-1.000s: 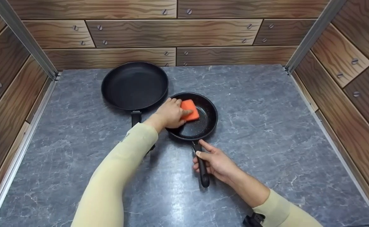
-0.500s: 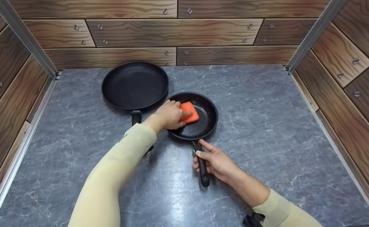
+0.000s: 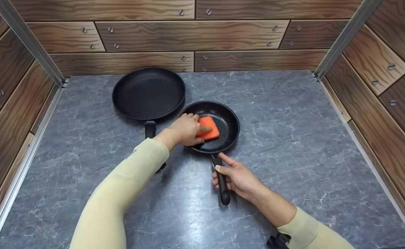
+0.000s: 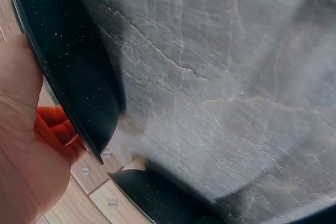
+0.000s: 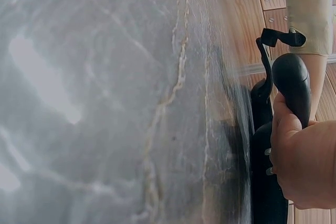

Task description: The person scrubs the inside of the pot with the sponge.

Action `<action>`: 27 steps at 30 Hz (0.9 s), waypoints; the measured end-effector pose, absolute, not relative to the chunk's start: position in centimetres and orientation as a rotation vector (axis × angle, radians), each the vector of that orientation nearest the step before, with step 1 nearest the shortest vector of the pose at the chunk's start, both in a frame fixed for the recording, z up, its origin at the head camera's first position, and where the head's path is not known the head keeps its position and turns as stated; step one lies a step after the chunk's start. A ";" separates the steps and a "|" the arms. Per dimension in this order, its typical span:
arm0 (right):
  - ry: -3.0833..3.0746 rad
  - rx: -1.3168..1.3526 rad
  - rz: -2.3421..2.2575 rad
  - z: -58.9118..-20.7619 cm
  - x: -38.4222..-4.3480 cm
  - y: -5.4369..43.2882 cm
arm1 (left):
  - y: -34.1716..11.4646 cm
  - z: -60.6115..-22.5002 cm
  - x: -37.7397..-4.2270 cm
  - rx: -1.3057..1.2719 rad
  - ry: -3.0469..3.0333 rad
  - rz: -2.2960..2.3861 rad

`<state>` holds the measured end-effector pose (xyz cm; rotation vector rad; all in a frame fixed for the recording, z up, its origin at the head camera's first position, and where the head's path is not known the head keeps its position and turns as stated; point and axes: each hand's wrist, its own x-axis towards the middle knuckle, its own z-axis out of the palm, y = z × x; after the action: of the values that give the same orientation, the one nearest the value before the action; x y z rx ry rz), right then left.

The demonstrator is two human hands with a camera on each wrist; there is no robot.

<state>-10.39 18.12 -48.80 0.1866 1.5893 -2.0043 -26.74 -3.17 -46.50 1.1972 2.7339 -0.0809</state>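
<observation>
In the head view, a small black frying pan [image 3: 231, 133] with a speckled inside lies on the grey marbled surface. My left hand [image 3: 185, 129] reaches over its left rim and holds an orange sponge [image 3: 210, 128] against the inside. The index finger lies across the sponge's top, and the thumb is at its near side. My right hand [image 3: 240, 180] grips the pan's black handle [image 3: 224, 192], thumb on top. The right wrist view shows the rounded handle end [image 5: 291, 74] rising out of the right hand [image 5: 304, 161]. In the left wrist view, the pan wall hides the sponge.
A larger black frying pan [image 3: 149, 91] stands behind and left of the small one, close to its rim. Its handle [image 3: 150, 129] runs toward me, partly beneath the left forearm. Wood-patterned walls [image 3: 192, 36] border the marbled surface [image 3: 285, 138] at the back and sides.
The left hand and the sponge have slid slightly toward me inside the small pan. The right hand keeps its grip on the handle, and both pans stay in place.
</observation>
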 end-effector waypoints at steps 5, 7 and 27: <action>1.585 0.193 -2.004 -48.8 -10.4 18.0 | -3.3 -46.4 -26.2 1.223 2.723 -0.047; 1.585 0.197 -2.003 -48.8 -10.3 18.0 | -3.3 -46.4 -26.0 1.239 2.714 -0.042; 1.578 0.222 -1.996 -48.8 -10.5 18.0 | -4.0 -44.4 -24.7 1.343 2.818 0.127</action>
<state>-10.46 18.03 -48.77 0.2220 1.5780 -1.9959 -24.75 -3.99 -44.40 1.3429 2.8183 0.1272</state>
